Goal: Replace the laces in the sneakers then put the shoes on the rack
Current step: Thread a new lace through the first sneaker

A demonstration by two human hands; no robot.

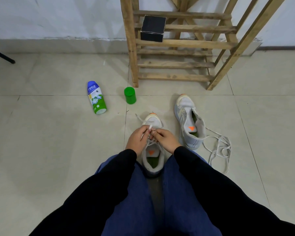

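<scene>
One pale glossy tiled floor (41, 133), white wall (58, 17) behind. Left: blue-and-green plastic bottle (97, 97) lying flat, green cylindrical container (130, 95) upright. Centre: left hand (138, 138) and right hand (163, 137), fingers curled, both pinching white flat lace (150, 127) over grey-white mesh sneaker (153, 120), toe to the wall. Right: second matching sneaker (189, 121), loose white lace (225, 148) beside it; slatted wooden rack (177, 44) beyond.

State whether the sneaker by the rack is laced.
Unlaced: the sneaker's eyelets look bare; a loose white lace lies on the floor beside its heel.
</scene>
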